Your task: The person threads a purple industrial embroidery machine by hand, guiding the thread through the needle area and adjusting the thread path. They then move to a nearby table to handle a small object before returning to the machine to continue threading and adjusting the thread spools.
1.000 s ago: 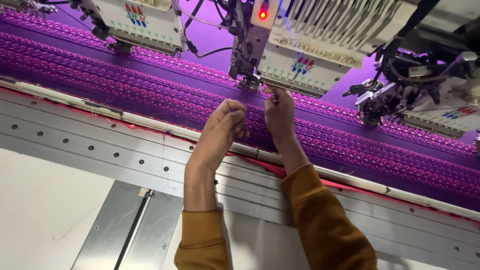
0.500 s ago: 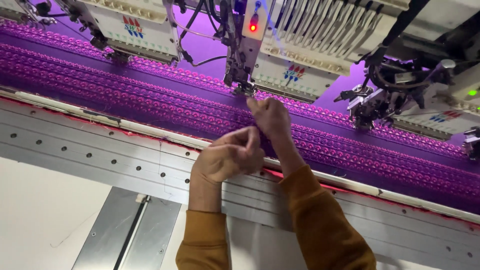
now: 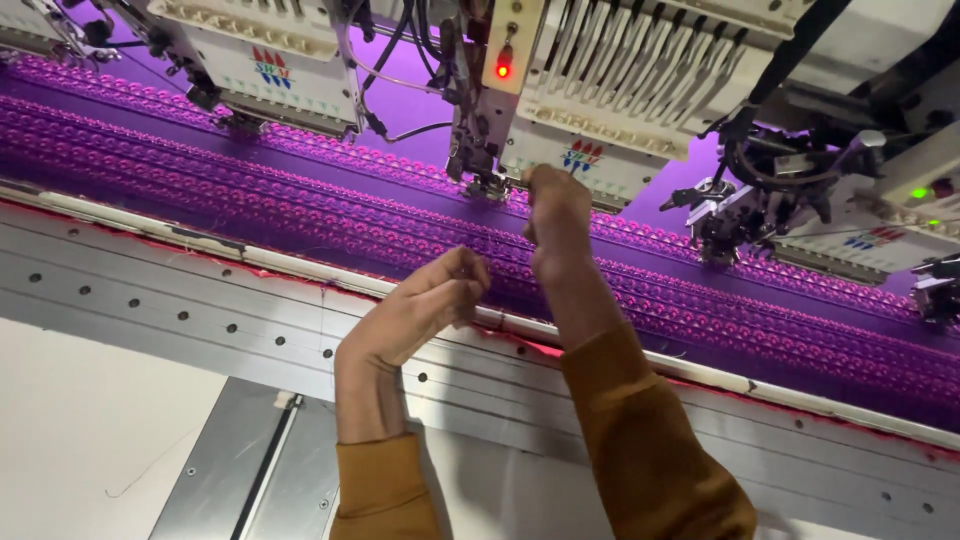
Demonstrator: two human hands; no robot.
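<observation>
Right hand [image 3: 556,215] is up at the needle area of the middle embroidery head [image 3: 560,110], fingers pinched shut, likely on thread too fine to confirm. Left hand [image 3: 430,305] sits lower and nearer, loosely clenched over the purple fabric [image 3: 250,200]; the head lies up and right of it.

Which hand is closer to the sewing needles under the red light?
The right hand. It is raised at the needle area of the embroidery head, beside the presser foot. The left hand is curled lower down, over the purple fabric near the frame edge.
</observation>
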